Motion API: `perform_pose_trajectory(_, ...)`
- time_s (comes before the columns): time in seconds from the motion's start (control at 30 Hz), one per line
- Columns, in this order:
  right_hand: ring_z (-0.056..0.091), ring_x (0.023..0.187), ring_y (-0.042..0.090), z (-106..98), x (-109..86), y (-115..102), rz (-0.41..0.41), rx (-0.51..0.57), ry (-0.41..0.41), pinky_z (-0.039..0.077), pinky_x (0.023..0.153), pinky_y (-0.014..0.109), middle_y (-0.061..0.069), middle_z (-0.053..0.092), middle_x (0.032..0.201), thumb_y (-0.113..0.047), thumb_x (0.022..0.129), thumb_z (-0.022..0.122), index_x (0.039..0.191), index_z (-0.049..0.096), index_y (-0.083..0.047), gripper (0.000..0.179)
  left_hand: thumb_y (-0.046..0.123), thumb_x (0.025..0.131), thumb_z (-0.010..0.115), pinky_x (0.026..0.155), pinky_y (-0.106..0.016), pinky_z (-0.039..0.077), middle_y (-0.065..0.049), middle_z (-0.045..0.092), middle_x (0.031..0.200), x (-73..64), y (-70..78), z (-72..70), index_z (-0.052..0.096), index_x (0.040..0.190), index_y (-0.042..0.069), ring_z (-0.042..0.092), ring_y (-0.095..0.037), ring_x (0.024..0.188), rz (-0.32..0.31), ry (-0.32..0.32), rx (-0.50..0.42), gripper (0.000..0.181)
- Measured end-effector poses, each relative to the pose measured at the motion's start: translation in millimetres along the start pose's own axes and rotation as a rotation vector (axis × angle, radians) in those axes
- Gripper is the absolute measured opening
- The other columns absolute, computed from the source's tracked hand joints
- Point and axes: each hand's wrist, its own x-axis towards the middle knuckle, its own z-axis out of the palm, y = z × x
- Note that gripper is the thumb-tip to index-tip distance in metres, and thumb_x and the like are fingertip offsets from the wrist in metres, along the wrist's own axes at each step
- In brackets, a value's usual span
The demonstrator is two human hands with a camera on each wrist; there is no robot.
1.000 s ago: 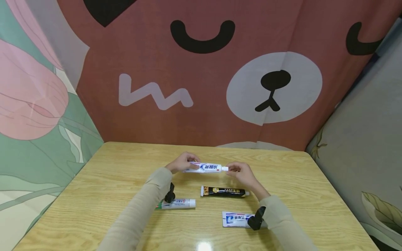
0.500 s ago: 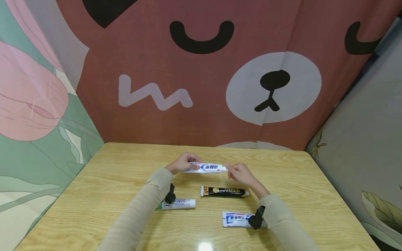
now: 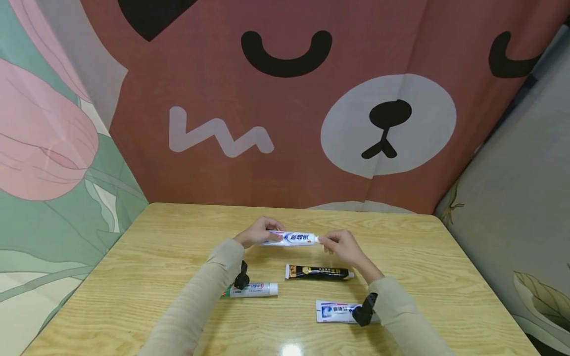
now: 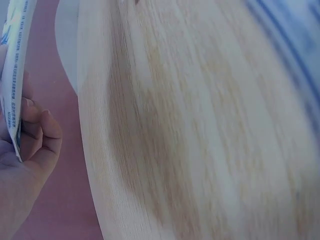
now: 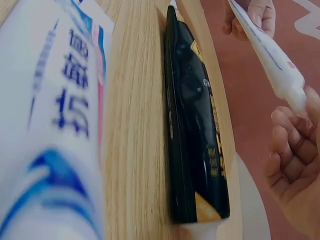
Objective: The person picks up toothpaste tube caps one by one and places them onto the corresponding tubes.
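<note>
My left hand grips a white and blue toothpaste tube by its flat end, raised above the table with its cap pointing right. In the left wrist view my fingers are curled behind the tube, thumb side partly out of frame. At the other end, my right hand pinches the small white cap between thumb and forefinger. The right wrist view has the cap right at the fingertips, the other fingers loosely curled beneath. Below the hands lies a black and gold toothpaste tube.
A silver and green tube lies at front left, partly under my left forearm. Toward the front right is a flat white and blue tube, partly hidden by the wrist camera. The wooden table meets a printed bear curtain behind.
My right fingers have shifted on the cap, swinging down and away then back to a pinch, so less of it shows. The left hand and the tube have stayed nearly still.
</note>
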Motion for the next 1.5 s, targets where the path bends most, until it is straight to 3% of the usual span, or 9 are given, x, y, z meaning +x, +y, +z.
perform_pose_trajectory(0.17,0.041,0.044,0.012,0,1.4,-2,0.021,-0.005,-0.06,0.033,0.042,0.022,0.018,0.056,0.056,-0.027,0.098,0.041,0.069,0.063,0.01,0.052,0.004,0.079,0.068,0.065,-0.027,0.045,-0.004,0.065,0.083,1.2,-0.1,0.4,0.066,0.1,0.0,0.058,-0.014,0.072,0.011,-0.004,0.002,0.021)
perform_pose_trajectory(0.27,0.051,0.053,0.022,0,-0.5,-2,0.007,-0.008,-0.07,0.042,0.048,0.027,0.02,0.059,0.066,-0.023,0.096,0.047,0.079,0.063,0.009,0.04,0.003,0.079,0.067,0.065,-0.027,0.045,-0.003,0.065,0.082,-5.4,9.4,-0.8,0.066,0.101,-0.001,0.057,-0.013,0.071,0.019,-0.012,0.004,0.022)
perform_pose_trajectory(0.4,0.057,0.073,0.026,-1,-2.1,1,0.0,0.03,-0.032,0.049,0.066,0.039,0.013,0.06,0.08,-0.01,0.086,0.062,0.094,0.062,0.004,0.016,0.003,0.079,0.067,0.065,-0.028,0.044,-0.004,0.065,0.082,-4.8,7.3,-1.0,0.065,0.101,-0.002,0.055,-0.014,0.07,0.023,-0.018,0.016,0.023)
perform_pose_trajectory(0.5,0.057,0.071,0.025,-1,-1.1,2,0.002,0.057,-0.016,0.049,0.065,0.042,0.012,0.061,0.078,-0.005,0.083,0.065,0.093,0.063,0.004,0.013,0.005,0.078,0.069,0.064,-0.027,0.044,-0.003,0.065,0.082,2.2,-2.4,-0.3,0.067,0.1,0.001,0.055,-0.014,0.07,0.008,-0.007,0.019,0.022)
perform_pose_trajectory(0.8,0.042,0.05,0.012,-1,-2.1,0,0.065,0.092,-0.101,0.037,0.047,0.026,0.024,0.056,0.066,-0.023,0.097,0.044,0.079,0.061,0.013,0.044,0.004,0.079,0.068,0.065,-0.027,0.044,-0.003,0.065,0.083,1.0,0.2,1.8,0.067,0.097,0.001,0.055,-0.014,0.07,0.032,-0.026,0.013,0.019)
perform_pose_trajectory(1.0,0.055,0.066,0.019,1,-2.0,2,0.004,0.081,-0.052,0.049,0.062,0.036,0.015,0.06,0.078,-0.006,0.088,0.059,0.095,0.062,0.008,0.016,0.005,0.079,0.068,0.066,-0.027,0.044,-0.002,0.064,0.083,0.1,-3.6,0.7,0.067,0.097,0.001,0.053,-0.013,0.069,0.04,-0.025,0.026,0.018)
perform_pose_trajectory(1.1,0.059,0.071,0.025,2,-0.5,4,-0.002,0.118,-0.013,0.05,0.066,0.043,0.013,0.061,0.08,0.003,0.081,0.064,0.097,0.06,0.009,0.018,0.005,0.08,0.068,0.065,-0.027,0.043,-0.002,0.064,0.081,0.3,-3.9,1.2,0.067,0.099,0.001,0.053,-0.013,0.068,0.025,-0.015,0.03,0.02)
perform_pose_trajectory(1.27,0.06,0.071,0.037,3,0.7,5,0.027,0.15,0.0,0.05,0.064,0.045,0.014,0.062,0.076,0.004,0.08,0.064,0.094,0.061,0.013,0.016,0.005,0.08,0.068,0.065,-0.027,0.044,-0.003,0.064,0.082,1.1,-2.3,3.0,0.067,0.099,0.001,0.055,-0.014,0.071,0.005,0.003,0.027,0.02)
perform_pose_trajectory(1.5,0.059,0.072,0.036,2,1.3,7,0.078,0.176,0.01,0.05,0.064,0.045,0.021,0.063,0.081,0.002,0.083,0.062,0.095,0.062,0.012,0.015,0.002,0.079,0.068,0.066,-0.028,0.045,-0.005,0.063,0.083,4.6,-4.3,5.8,0.066,0.099,0.0,0.055,-0.016,0.073,0.012,0.001,0.036,0.02)
